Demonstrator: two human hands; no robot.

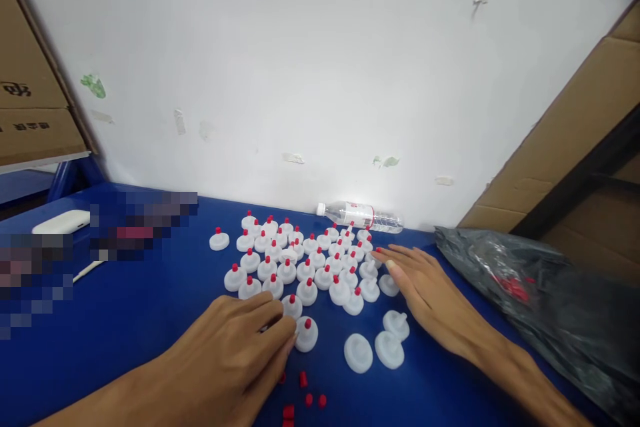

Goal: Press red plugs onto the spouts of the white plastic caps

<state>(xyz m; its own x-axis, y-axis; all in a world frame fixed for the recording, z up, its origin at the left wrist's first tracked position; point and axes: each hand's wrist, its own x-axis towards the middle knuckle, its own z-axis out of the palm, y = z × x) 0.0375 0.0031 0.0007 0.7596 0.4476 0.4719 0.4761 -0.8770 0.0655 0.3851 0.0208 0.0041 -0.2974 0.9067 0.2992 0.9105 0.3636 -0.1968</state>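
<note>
My left hand (pixel 245 340) is low on the left, fingers curled together, with the fingertips at the left edge of a white round cap (pixel 306 337) that carries a red tip. Part of that grip is hidden behind the knuckles. My right hand (pixel 420 280) stretches over the right edge of a group of white caps, its fingers extended and nothing visibly gripped. Most caps in the group have red tips. Several, such as the white cap (pixel 389 349) below my right hand, show no red tip. Small loose red tips (pixel 303 379) lie in front of my left hand.
A clear plastic bottle (pixel 360 215) lies against the white wall (pixel 320 80). On the right, a dark plastic bag (pixel 550 320) holds red pieces (pixel 515 288). Cardboard (pixel 560 127) stands behind it. A white device (pixel 61 221) and blurred items sit left on the blue table (pixel 165 293).
</note>
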